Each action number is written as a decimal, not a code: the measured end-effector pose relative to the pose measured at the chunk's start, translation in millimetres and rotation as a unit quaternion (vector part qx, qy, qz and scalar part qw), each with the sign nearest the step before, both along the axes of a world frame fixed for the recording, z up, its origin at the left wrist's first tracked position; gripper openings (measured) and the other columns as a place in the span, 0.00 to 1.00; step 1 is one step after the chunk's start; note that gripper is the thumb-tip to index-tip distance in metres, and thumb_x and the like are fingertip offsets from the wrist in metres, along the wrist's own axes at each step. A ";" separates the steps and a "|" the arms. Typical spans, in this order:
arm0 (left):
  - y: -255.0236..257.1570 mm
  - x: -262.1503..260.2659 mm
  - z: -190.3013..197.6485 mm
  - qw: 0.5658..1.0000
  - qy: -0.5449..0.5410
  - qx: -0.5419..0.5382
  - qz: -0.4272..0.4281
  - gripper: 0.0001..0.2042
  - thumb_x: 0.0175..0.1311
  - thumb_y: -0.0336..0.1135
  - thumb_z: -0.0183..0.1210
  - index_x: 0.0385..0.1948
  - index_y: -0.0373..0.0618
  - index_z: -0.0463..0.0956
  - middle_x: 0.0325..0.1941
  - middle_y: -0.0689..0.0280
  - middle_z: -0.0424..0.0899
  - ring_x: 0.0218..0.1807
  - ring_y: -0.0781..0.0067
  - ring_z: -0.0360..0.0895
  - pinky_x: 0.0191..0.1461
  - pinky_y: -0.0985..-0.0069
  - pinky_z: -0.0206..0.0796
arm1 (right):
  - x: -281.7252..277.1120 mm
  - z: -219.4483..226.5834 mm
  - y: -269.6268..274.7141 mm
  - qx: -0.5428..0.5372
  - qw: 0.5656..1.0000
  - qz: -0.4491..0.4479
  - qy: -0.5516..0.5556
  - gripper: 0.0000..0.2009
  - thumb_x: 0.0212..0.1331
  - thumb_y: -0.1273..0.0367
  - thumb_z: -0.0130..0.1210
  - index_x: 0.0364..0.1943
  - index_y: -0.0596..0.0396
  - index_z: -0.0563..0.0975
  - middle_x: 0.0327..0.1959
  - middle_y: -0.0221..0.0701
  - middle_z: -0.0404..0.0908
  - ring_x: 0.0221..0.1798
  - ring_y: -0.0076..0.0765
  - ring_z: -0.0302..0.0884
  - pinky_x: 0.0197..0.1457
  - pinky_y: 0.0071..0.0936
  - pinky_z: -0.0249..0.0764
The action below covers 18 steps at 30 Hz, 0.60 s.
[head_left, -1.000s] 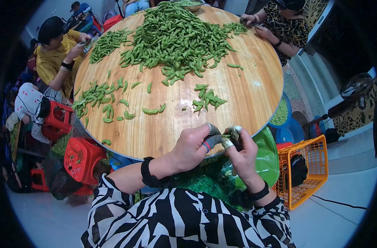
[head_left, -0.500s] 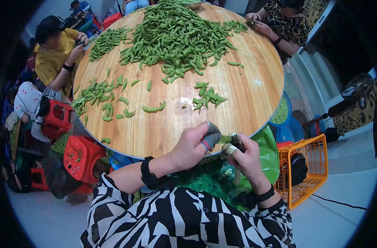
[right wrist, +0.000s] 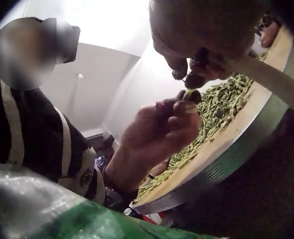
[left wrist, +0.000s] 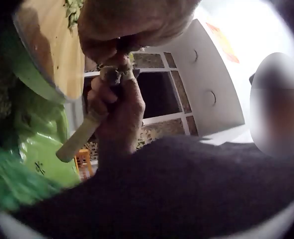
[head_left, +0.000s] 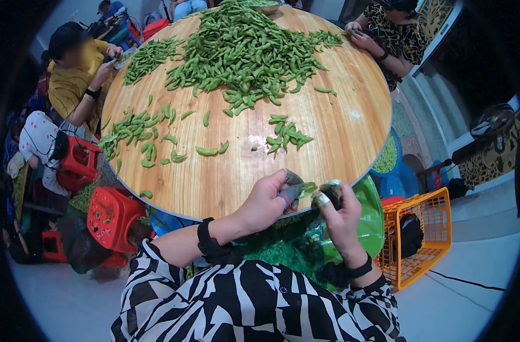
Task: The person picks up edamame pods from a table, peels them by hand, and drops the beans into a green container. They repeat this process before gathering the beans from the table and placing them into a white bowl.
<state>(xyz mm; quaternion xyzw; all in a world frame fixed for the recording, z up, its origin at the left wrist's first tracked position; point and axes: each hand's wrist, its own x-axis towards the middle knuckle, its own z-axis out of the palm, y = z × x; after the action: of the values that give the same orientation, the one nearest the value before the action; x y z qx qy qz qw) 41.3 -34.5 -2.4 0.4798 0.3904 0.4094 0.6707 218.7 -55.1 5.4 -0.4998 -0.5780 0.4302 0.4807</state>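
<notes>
Near the table's front edge, my left hand (head_left: 265, 196) pinches a green soybean pod (head_left: 309, 187) between thumb and fingers, with dark covers on its fingertips. Just to the right, my right hand (head_left: 341, 214) has its thumb and finger, in pale and dark covers, close to the pod's end. Its other fingers curl round a pale, rod-like handle (left wrist: 80, 139), which slants down out of the fist in the left wrist view. The handle's working end is hidden. A small cluster of pods (head_left: 288, 135) lies on the wooden table (head_left: 231, 182) beyond my hands.
A large heap of pods (head_left: 243, 51) covers the table's far half, with scattered pods (head_left: 132, 131) on the left. Below the right edge are a green bag (head_left: 371, 214), an orange crate (head_left: 422, 228) and blue basins. Red stools stand left. Two people sit across the table.
My hands were together at the pod a second ago. The right hand has drawn a little to the right, leaving more of the pod showing in the left hand's fingers.
</notes>
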 end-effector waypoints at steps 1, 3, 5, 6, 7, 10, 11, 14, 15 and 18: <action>-0.5 -0.7 -0.1 1.000 0.000 0.000 0.001 0.06 0.63 0.25 0.49 0.40 0.37 0.70 0.26 0.66 0.79 0.27 0.77 0.75 0.31 0.80 0.68 | -1.2 4.2 -4.4 0.060 0.997 -0.027 -0.051 0.06 0.55 0.74 0.57 0.34 0.61 0.74 0.25 0.29 0.76 0.22 0.23 0.69 0.26 0.23 0.67; -3.8 -2.0 4.4 0.984 0.117 0.134 0.008 0.06 0.65 0.25 0.48 0.41 0.37 0.70 0.31 0.67 0.78 0.30 0.83 0.72 0.35 0.83 0.67 | -2.0 10.3 -6.5 0.118 0.986 -0.054 -0.102 0.07 0.54 0.74 0.58 0.33 0.61 0.73 0.26 0.33 0.76 0.25 0.25 0.71 0.29 0.25 0.69; -8.4 -1.9 7.4 0.977 0.135 0.166 0.005 0.07 0.66 0.24 0.47 0.43 0.37 0.68 0.32 0.66 0.78 0.31 0.83 0.72 0.35 0.83 0.67 | -2.3 14.9 -1.7 0.118 0.973 0.047 -0.193 0.08 0.50 0.75 0.60 0.33 0.61 0.74 0.25 0.37 0.75 0.25 0.27 0.72 0.30 0.26 0.68; -9.7 -1.7 8.0 0.968 0.153 0.199 0.006 0.08 0.66 0.24 0.46 0.44 0.36 0.67 0.34 0.65 0.78 0.32 0.83 0.71 0.35 0.83 0.66 | -2.2 7.6 -0.4 0.107 0.979 0.046 -0.168 0.08 0.49 0.75 0.59 0.32 0.61 0.74 0.22 0.36 0.73 0.24 0.30 0.71 0.29 0.27 0.67; -9.1 -1.7 6.4 0.967 0.153 0.202 0.009 0.08 0.66 0.24 0.46 0.44 0.36 0.67 0.34 0.65 0.78 0.32 0.83 0.71 0.35 0.83 0.66 | -1.3 5.6 1.4 0.110 0.978 0.049 -0.169 0.08 0.49 0.75 0.59 0.32 0.61 0.74 0.22 0.36 0.73 0.24 0.30 0.71 0.29 0.27 0.67; -13.7 -5.4 1.9 0.979 0.098 0.176 -0.008 0.09 0.66 0.24 0.45 0.47 0.37 0.64 0.35 0.66 0.77 0.33 0.84 0.71 0.36 0.83 0.66 | -0.6 2.6 1.8 0.032 0.991 0.095 -0.083 0.07 0.50 0.75 0.58 0.33 0.61 0.74 0.20 0.32 0.71 0.22 0.27 0.68 0.27 0.26 0.65; -14.6 -6.0 4.4 0.989 0.071 0.127 -0.016 0.10 0.66 0.24 0.45 0.47 0.37 0.64 0.35 0.66 0.76 0.34 0.84 0.70 0.37 0.83 0.66 | -0.1 3.3 3.0 -0.001 0.990 0.119 -0.078 0.07 0.50 0.75 0.57 0.34 0.61 0.74 0.20 0.31 0.71 0.22 0.24 0.67 0.26 0.25 0.64; -18.9 -6.9 3.1 0.996 0.025 0.077 -0.027 0.10 0.66 0.24 0.46 0.48 0.37 0.64 0.36 0.68 0.75 0.34 0.84 0.70 0.37 0.83 0.66 | 1.9 4.1 4.5 -0.075 0.984 0.156 -0.044 0.08 0.50 0.75 0.56 0.35 0.60 0.74 0.20 0.27 0.69 0.23 0.20 0.65 0.26 0.22 0.63; -21.2 -8.2 1.4 0.997 0.008 0.074 -0.028 0.10 0.67 0.25 0.46 0.48 0.37 0.63 0.35 0.68 0.75 0.35 0.85 0.69 0.37 0.83 0.66 | 1.2 3.4 4.3 -0.118 0.978 0.172 -0.014 0.08 0.50 0.75 0.56 0.35 0.60 0.74 0.19 0.26 0.69 0.23 0.18 0.64 0.26 0.20 0.62; -26.2 -11.2 -0.1 0.988 0.054 0.147 -0.015 0.10 0.65 0.26 0.49 0.47 0.38 0.65 0.34 0.64 0.76 0.34 0.78 0.73 0.37 0.80 0.67 | 0.6 1.9 2.1 -0.074 0.979 0.188 -0.033 0.08 0.49 0.75 0.55 0.35 0.60 0.73 0.19 0.26 0.67 0.23 0.19 0.64 0.26 0.21 0.63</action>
<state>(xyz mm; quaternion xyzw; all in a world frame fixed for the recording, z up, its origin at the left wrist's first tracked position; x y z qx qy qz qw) 30.1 -60.7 -2.5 0.6005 0.3544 0.4255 0.5768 219.3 -53.0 7.2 -0.4306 -0.6439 0.5373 0.3335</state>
